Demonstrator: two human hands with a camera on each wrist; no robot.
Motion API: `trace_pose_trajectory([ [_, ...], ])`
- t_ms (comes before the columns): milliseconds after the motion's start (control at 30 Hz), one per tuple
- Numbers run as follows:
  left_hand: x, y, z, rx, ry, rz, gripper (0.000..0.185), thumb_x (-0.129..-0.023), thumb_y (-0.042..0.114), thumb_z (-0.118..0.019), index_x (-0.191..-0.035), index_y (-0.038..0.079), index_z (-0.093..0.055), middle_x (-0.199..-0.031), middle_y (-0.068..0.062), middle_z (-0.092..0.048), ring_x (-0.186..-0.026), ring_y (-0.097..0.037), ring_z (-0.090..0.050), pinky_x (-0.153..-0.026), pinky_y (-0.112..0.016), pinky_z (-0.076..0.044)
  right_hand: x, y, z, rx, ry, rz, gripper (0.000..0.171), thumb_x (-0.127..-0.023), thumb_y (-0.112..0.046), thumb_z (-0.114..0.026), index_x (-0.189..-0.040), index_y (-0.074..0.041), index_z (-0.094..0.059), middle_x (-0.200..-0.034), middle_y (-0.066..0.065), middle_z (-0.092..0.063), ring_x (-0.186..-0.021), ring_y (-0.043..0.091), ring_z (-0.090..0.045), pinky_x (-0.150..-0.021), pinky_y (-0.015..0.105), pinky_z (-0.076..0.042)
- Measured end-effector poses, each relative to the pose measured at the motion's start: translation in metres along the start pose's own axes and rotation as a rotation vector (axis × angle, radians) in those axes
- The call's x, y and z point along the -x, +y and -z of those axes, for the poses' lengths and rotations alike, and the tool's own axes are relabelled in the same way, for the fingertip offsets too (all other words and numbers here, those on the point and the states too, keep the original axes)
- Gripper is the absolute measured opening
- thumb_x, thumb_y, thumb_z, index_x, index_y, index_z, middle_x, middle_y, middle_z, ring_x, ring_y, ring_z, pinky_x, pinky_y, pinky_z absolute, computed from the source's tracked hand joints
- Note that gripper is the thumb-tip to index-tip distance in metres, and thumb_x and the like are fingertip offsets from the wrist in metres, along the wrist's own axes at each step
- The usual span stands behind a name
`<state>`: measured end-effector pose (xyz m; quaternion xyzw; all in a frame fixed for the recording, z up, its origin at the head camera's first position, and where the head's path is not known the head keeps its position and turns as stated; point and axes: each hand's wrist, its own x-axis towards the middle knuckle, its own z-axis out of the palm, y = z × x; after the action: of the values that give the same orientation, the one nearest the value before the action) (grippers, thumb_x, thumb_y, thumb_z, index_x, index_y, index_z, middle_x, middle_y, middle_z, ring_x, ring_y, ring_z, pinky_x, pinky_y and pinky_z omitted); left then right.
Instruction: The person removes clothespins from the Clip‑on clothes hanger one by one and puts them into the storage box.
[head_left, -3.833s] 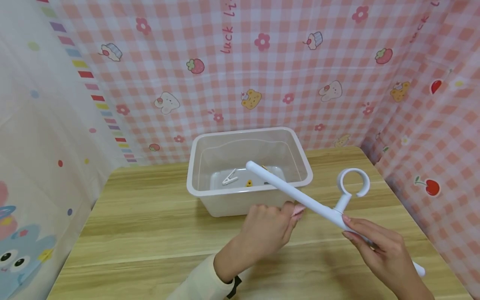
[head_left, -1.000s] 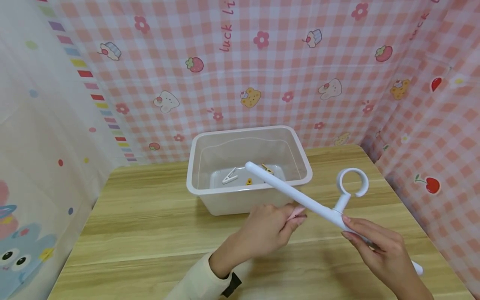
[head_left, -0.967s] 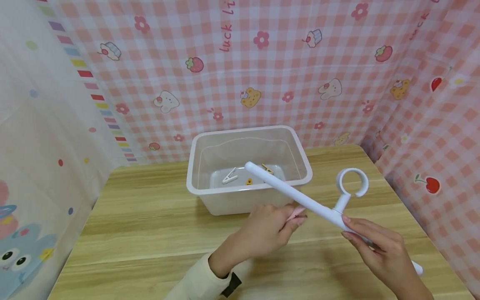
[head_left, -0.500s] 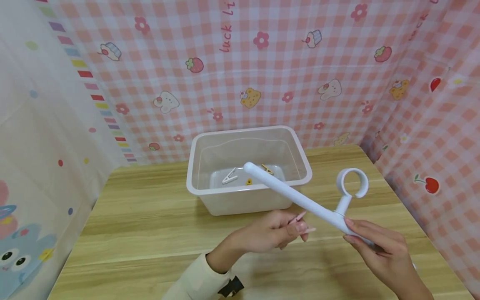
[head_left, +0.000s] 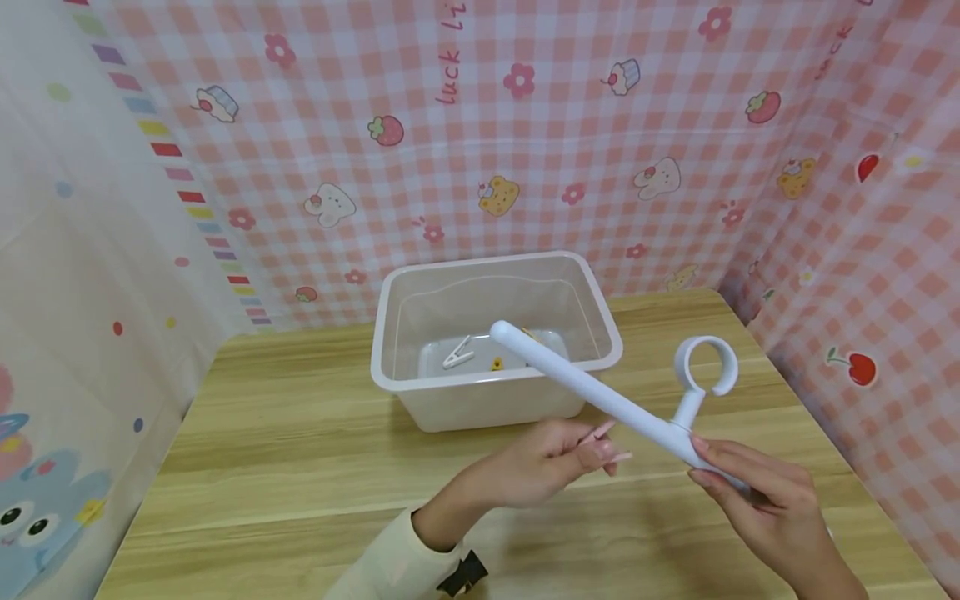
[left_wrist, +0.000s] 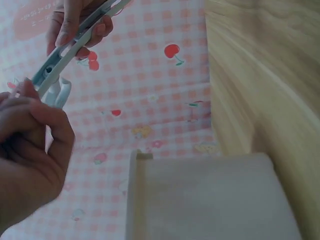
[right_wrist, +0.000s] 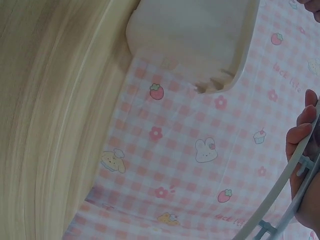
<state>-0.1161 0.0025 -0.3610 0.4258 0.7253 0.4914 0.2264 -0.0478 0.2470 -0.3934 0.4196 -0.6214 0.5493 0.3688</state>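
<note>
Hanger gripped by right hand, left hand pinching pink clip, bin behind.

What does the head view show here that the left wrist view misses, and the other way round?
Only the head view shows inside the clear bin: a white clothespin, plus the hanger's ring hook and the pink clothespin pinched by the left hand. Only the left wrist view shows the bin's underside. Both show the right hand gripping the white hanger and the wooden table.
</note>
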Motion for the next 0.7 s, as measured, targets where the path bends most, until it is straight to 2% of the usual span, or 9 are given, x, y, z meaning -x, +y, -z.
trace_pose_trajectory([
  [67, 0.000, 0.003, -0.001, -0.155, 0.058, -0.012, 0.029, -0.108, 0.022, -0.050, -0.101, 0.004, -0.072, -0.076, -0.002, -0.061, -0.067, 0.003, -0.044, -0.060, -0.011, -0.039, 0.000, 0.000, 0.000, -0.004, -0.002, -0.005, 0.028, -0.092, 0.003, -0.070, -0.102, 0.028, -0.065, -0.123, 0.011, -0.074, -0.109, 0.009, -0.072, -0.086, 0.010, -0.055],
  [100, 0.000, 0.004, -0.001, -0.235, 0.087, -0.016, 0.027, -0.107, 0.024, -0.051, -0.102, 0.008, -0.073, -0.074, 0.002, -0.061, -0.067, 0.003, -0.043, -0.061, -0.010, -0.038, 0.000, -0.001, 0.001, -0.007, -0.004, -0.006, 0.028, -0.092, 0.003, -0.070, -0.102, 0.028, -0.065, -0.123, 0.011, -0.074, -0.109, 0.010, -0.072, -0.086, 0.010, -0.055],
  [167, 0.001, 0.005, -0.002, -0.372, 0.134, -0.005, 0.025, -0.107, 0.030, -0.052, -0.102, 0.016, -0.073, -0.064, 0.010, -0.047, -0.059, 0.002, -0.037, -0.054, -0.011, -0.033, 0.000, -0.001, 0.001, -0.005, -0.009, -0.002, 0.027, -0.092, 0.003, -0.069, -0.102, 0.028, -0.065, -0.124, 0.011, -0.073, -0.110, 0.010, -0.072, -0.087, 0.011, -0.055],
  [200, 0.001, 0.006, -0.002, -0.432, 0.155, 0.005, 0.025, -0.107, 0.033, -0.052, -0.099, 0.019, -0.072, -0.061, 0.011, -0.039, -0.056, 0.000, -0.034, -0.052, -0.013, -0.030, 0.000, -0.001, 0.002, -0.002, -0.012, -0.001, 0.028, -0.092, 0.002, -0.069, -0.102, 0.028, -0.065, -0.124, 0.011, -0.073, -0.110, 0.010, -0.072, -0.087, 0.011, -0.055],
  [267, 0.001, 0.007, -0.003, -0.529, 0.186, 0.013, 0.027, -0.107, 0.037, -0.050, -0.095, 0.023, -0.070, -0.057, 0.012, -0.032, -0.053, -0.002, -0.032, -0.049, -0.016, -0.028, 0.000, -0.001, 0.003, 0.006, -0.017, 0.000, 0.028, -0.092, 0.002, -0.069, -0.101, 0.028, -0.066, -0.124, 0.011, -0.073, -0.111, 0.010, -0.072, -0.087, 0.011, -0.055],
  [367, 0.003, 0.007, -0.006, -0.672, 0.243, 0.026, 0.031, -0.107, 0.040, -0.049, -0.084, 0.025, -0.063, -0.055, 0.013, -0.032, -0.053, -0.005, -0.036, -0.047, -0.020, -0.028, 0.000, -0.001, 0.004, 0.031, -0.023, 0.002, 0.028, -0.092, 0.001, -0.070, -0.100, 0.028, -0.066, -0.123, 0.009, -0.074, -0.110, 0.009, -0.072, -0.087, 0.010, -0.055],
  [433, 0.004, 0.007, -0.008, -0.773, 0.288, 0.016, 0.031, -0.107, 0.040, -0.049, -0.082, 0.026, -0.061, -0.055, 0.012, -0.033, -0.053, -0.006, -0.038, -0.045, -0.021, -0.027, 0.000, 0.000, 0.004, 0.047, -0.025, -0.003, 0.029, -0.092, 0.000, -0.070, -0.099, 0.028, -0.066, -0.122, 0.008, -0.074, -0.110, 0.008, -0.072, -0.087, 0.010, -0.055],
  [533, 0.005, 0.005, -0.013, -0.961, 0.383, -0.039, 0.028, -0.105, 0.039, -0.053, -0.082, 0.024, -0.061, -0.053, 0.011, -0.038, -0.049, -0.008, -0.042, -0.043, -0.023, -0.026, 0.000, 0.000, 0.003, 0.058, -0.016, -0.002, 0.029, -0.092, 0.000, -0.071, -0.096, 0.028, -0.067, -0.121, 0.007, -0.074, -0.108, 0.008, -0.072, -0.087, 0.010, -0.055],
  [700, 0.004, 0.000, -0.019, -1.350, 0.609, -0.151, 0.024, -0.095, 0.044, -0.067, -0.087, 0.021, -0.065, -0.048, 0.011, -0.052, -0.040, -0.011, -0.051, -0.041, -0.027, -0.032, 0.000, 0.000, 0.001, 0.089, 0.007, 0.001, 0.028, -0.092, -0.001, -0.071, -0.093, 0.027, -0.068, -0.120, 0.007, -0.075, -0.107, 0.007, -0.072, -0.086, 0.009, -0.054],
])
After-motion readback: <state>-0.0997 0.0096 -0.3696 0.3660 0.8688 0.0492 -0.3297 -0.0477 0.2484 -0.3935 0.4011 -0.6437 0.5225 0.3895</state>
